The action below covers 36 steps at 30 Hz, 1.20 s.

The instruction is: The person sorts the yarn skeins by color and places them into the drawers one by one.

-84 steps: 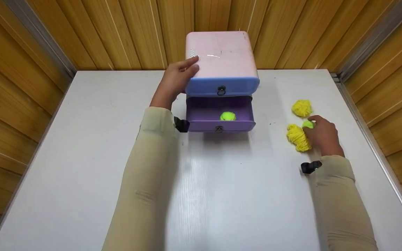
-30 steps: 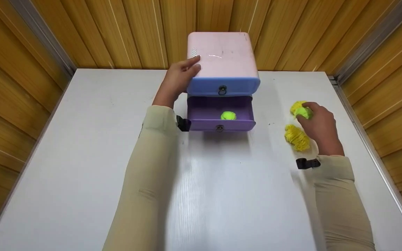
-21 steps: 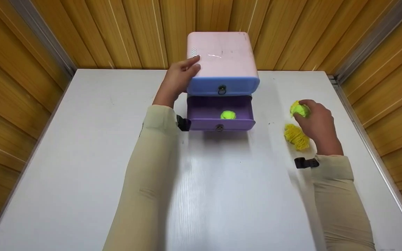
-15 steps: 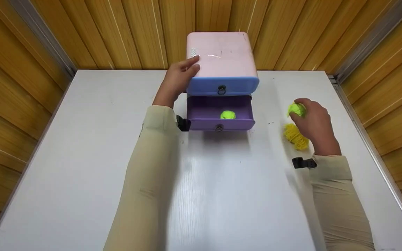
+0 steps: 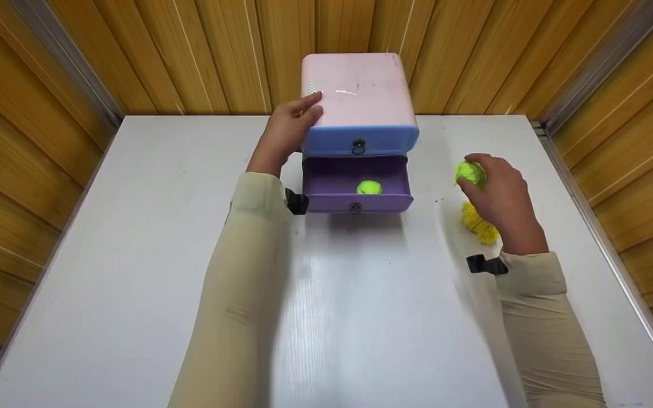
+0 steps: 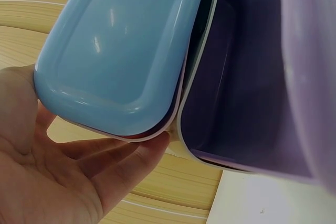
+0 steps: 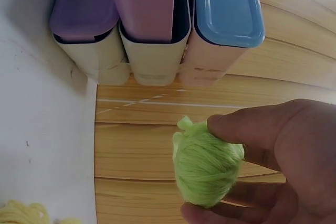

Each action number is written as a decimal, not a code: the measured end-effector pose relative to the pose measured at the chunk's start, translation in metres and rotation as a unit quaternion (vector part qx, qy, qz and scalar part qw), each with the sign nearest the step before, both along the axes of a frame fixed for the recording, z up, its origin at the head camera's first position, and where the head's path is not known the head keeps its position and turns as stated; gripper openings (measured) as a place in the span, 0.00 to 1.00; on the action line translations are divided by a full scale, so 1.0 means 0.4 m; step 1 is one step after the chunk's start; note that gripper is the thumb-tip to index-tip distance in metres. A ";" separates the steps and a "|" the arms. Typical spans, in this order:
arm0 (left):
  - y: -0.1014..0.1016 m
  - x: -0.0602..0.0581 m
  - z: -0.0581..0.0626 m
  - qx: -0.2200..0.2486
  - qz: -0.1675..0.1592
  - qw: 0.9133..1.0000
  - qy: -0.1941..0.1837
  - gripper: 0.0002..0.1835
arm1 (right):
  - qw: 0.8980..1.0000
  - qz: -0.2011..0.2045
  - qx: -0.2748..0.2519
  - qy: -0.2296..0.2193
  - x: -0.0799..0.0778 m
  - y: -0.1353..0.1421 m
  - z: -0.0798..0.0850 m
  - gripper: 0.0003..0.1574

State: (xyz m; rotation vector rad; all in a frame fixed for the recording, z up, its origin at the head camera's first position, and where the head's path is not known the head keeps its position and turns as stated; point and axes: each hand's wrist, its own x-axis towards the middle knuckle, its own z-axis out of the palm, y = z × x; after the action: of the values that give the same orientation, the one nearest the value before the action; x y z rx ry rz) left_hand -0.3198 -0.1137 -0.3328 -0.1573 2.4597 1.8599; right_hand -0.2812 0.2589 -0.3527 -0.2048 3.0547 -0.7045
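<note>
My left hand (image 5: 288, 129) rests against the left side of a small drawer unit (image 5: 360, 88) with a pink top. In the left wrist view its fingers (image 6: 123, 174) lie straight along the pink casing beside the blue drawer (image 6: 121, 51). Below the blue one, a purple drawer (image 5: 326, 203) is pulled out and holds a green yarn ball (image 5: 369, 187). My right hand (image 5: 499, 195) pinches another green yarn ball (image 7: 207, 163) between thumb and fingers, held above the table right of the unit. A yellow yarn bundle (image 5: 478, 224) lies partly covered by that hand.
In the right wrist view, a lower purple drawer (image 7: 84, 6) sits pushed in. Yellow yarn (image 7: 23, 212) shows at that view's corner. The white table (image 5: 389, 317) is bounded by wood-panelled walls (image 5: 236, 56) at the back and sides.
My right hand has taken the green yarn ball from beside the yellow bundles, raised it and carried it left. The farther yellow bundle is now out of sight. My left hand has stayed put.
</note>
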 end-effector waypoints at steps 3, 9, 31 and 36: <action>0.000 0.000 -0.001 0.000 -0.003 1.000 -0.001 0.21 | 1.000 0.000 0.000 -0.005 0.001 -0.009 0.004 0.33; 0.002 -0.001 -0.003 0.002 -0.007 1.000 0.006 0.21 | 1.000 0.009 -0.002 0.004 0.003 -0.026 0.004 0.33; 0.001 0.008 -0.003 0.001 0.001 1.000 -0.001 0.22 | 0.998 0.043 -0.026 0.043 0.007 -0.092 0.003 0.31; 0.001 0.006 0.002 0.002 -0.001 1.000 0.002 0.22 | 0.996 0.052 -0.037 0.057 0.003 -0.104 0.003 0.29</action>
State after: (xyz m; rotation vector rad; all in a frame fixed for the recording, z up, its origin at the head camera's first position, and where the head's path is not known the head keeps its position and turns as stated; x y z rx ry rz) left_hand -0.3173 -0.1134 -0.3319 -0.1511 2.4573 1.8673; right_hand -0.2802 0.2175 -0.3514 -0.4140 3.0992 -0.8278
